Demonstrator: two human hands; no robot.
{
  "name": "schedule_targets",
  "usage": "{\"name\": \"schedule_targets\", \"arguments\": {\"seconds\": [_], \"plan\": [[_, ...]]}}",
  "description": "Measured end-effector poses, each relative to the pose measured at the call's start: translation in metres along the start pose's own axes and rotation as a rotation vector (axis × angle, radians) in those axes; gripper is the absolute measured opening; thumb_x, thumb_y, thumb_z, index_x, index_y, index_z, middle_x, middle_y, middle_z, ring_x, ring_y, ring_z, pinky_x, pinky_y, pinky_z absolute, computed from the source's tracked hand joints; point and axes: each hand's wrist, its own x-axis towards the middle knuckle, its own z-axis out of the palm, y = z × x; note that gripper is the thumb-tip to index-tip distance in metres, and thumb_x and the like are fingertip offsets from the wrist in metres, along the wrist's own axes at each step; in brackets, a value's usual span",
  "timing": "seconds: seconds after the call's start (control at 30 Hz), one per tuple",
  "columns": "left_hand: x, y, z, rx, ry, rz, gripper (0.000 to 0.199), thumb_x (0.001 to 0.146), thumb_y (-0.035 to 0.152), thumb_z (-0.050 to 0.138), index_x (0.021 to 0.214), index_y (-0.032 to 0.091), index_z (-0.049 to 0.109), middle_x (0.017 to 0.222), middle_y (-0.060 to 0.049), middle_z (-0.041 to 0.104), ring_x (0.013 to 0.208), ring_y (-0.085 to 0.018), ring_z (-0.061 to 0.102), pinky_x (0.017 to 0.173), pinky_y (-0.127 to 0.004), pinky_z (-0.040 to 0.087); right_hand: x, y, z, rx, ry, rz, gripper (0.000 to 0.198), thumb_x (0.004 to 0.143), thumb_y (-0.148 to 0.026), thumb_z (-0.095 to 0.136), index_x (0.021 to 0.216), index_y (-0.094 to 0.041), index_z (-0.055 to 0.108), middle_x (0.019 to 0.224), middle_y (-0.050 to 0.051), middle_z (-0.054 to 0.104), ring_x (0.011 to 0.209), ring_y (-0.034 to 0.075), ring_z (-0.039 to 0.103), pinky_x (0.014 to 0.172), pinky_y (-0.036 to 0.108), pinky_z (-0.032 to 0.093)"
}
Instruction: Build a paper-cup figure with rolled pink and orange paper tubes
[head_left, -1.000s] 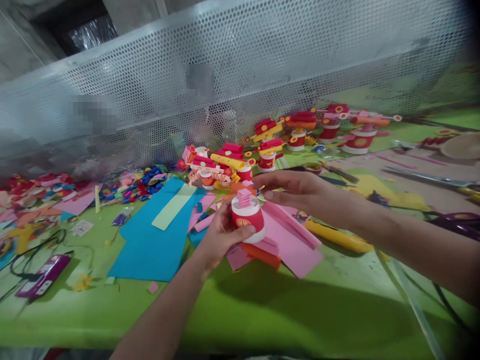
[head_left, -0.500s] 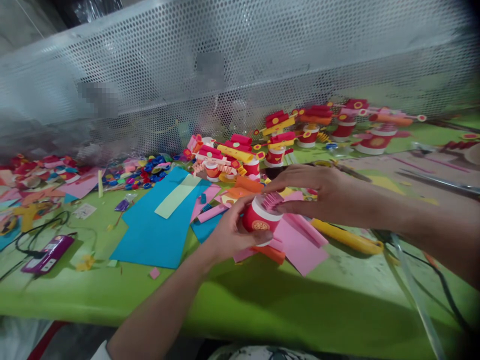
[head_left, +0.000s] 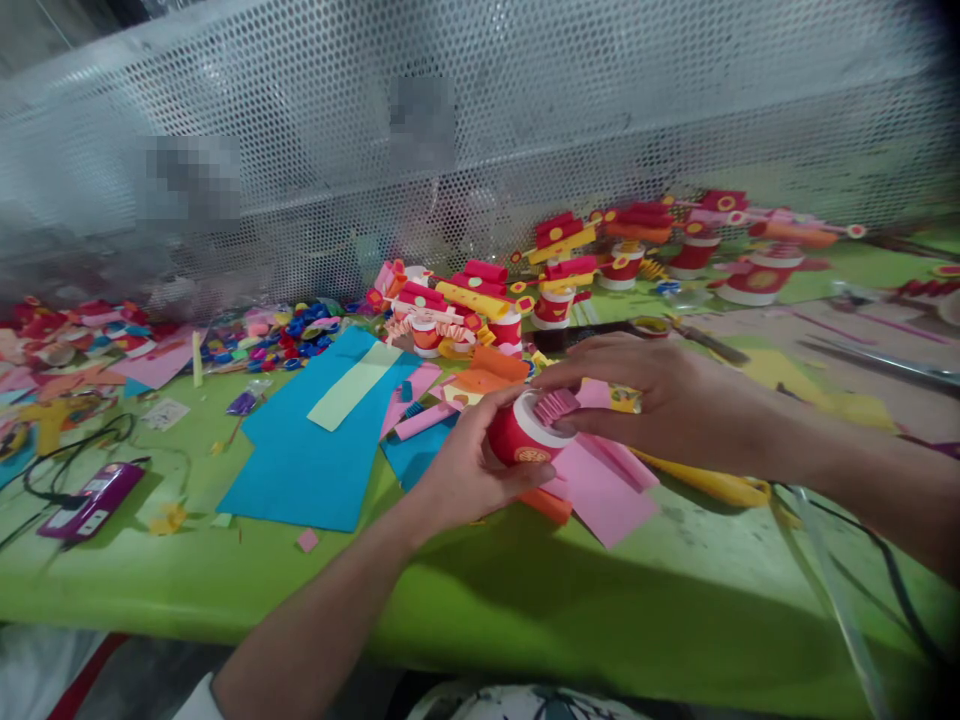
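My left hand (head_left: 476, 455) is wrapped round a red paper cup (head_left: 517, 437) with white bands and a gold round emblem. The cup is tilted, its white end facing up and away from me. On that end sits a pink pleated paper piece (head_left: 556, 405). My right hand (head_left: 622, 390) pinches this piece between thumb and fingers and presses it against the cup. Beneath the cup lie pink paper (head_left: 604, 490) and orange paper (head_left: 547, 503).
Blue sheets (head_left: 300, 470) with a pale green strip (head_left: 352, 388) lie left. Finished-looking cup figures (head_left: 757, 275) stand along the perforated metal screen (head_left: 525, 120). A purple power strip (head_left: 94, 500) is far left; a yellow glue gun-like tool (head_left: 701, 480) and scissors-like metal blades (head_left: 877, 360) lie right.
The cup has tipped slightly so that its white end and the pink pleated piece show more. Both hands keep their hold, with the right hand shifted slightly right.
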Motion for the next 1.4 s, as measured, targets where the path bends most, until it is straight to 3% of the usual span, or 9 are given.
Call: {"name": "schedule_targets", "arguments": {"seconds": [0.2,0.3,0.37,0.6,0.87,1.1,1.27,1.4], "plan": [[0.000,0.004,0.002,-0.094,0.006,-0.075,0.072,0.074,0.029,0.087,0.137,0.022,0.053,0.139,-0.014,0.061,0.126,-0.033,0.060,0.105,-0.047,0.051,0.002,0.000,-0.001,-0.041,-0.044,-0.028,0.025,0.092,-0.033,0.063,0.110,-0.025,0.078,0.103,0.006,0.077,0.092,0.024,0.071,0.081,0.039,0.053],[0.003,0.008,0.003,-0.184,0.018,-0.105,0.067,0.072,0.024,0.087,0.131,0.020,0.055,0.135,-0.013,0.064,0.123,-0.032,0.063,0.102,-0.045,0.053,0.000,0.008,-0.005,-0.037,-0.030,-0.067,0.031,0.094,-0.037,0.064,0.122,-0.029,0.073,0.128,0.006,0.071,0.111,0.024,0.068,0.094,0.038,0.052],[0.004,0.007,0.002,-0.204,0.026,-0.109,0.066,0.072,0.023,0.087,0.130,0.020,0.056,0.134,-0.013,0.065,0.122,-0.031,0.063,0.102,-0.044,0.053,-0.001,0.013,-0.009,-0.011,-0.021,-0.070,0.035,0.095,-0.040,0.065,0.129,-0.031,0.068,0.138,0.005,0.065,0.115,0.023,0.066,0.095,0.036,0.052],[0.005,-0.003,-0.002,-0.171,0.035,-0.062,0.066,0.073,0.024,0.087,0.132,0.024,0.056,0.134,-0.010,0.065,0.125,-0.028,0.061,0.106,-0.042,0.050,0.009,0.000,-0.008,0.201,-0.028,0.069,0.020,0.094,-0.038,0.064,0.097,-0.022,0.077,0.098,0.005,0.075,0.085,0.016,0.068,0.076,0.032,0.050],[0.005,-0.007,-0.003,-0.148,0.037,-0.008,0.070,0.074,0.024,0.087,0.135,0.025,0.054,0.140,-0.010,0.060,0.131,-0.029,0.056,0.112,-0.045,0.045,0.015,-0.003,0.006,0.308,-0.007,0.132,0.022,0.083,-0.045,0.072,0.084,-0.024,0.079,0.090,0.005,0.075,0.081,0.019,0.067,0.075,0.035,0.050],[0.005,-0.004,-0.002,-0.438,-0.010,-0.152,0.073,0.072,0.025,0.089,0.134,0.026,0.052,0.135,-0.010,0.063,0.124,-0.027,0.061,0.104,-0.041,0.051,0.018,-0.004,0.001,0.291,0.040,0.011,0.027,0.092,-0.039,0.065,0.098,-0.020,0.083,0.099,0.009,0.074,0.086,0.019,0.068,0.078,0.033,0.051],[0.005,-0.011,-0.004,-0.475,0.033,-0.126,0.069,0.070,0.024,0.090,0.130,0.028,0.056,0.127,-0.007,0.068,0.116,-0.025,0.065,0.102,-0.041,0.053,0.014,-0.004,-0.007,0.235,0.131,-0.013,0.036,0.098,-0.041,0.058,0.119,-0.019,0.077,0.108,0.010,0.075,0.091,0.019,0.068,0.076,0.032,0.051],[0.004,-0.014,-0.004,-0.466,0.044,-0.127,0.070,0.070,0.024,0.090,0.130,0.028,0.056,0.130,-0.006,0.067,0.119,-0.025,0.064,0.106,-0.043,0.050,0.006,-0.004,-0.012,0.193,0.147,0.017,0.035,0.099,-0.038,0.055,0.118,-0.017,0.076,0.113,0.010,0.077,0.095,0.020,0.069,0.079,0.032,0.051]]}}
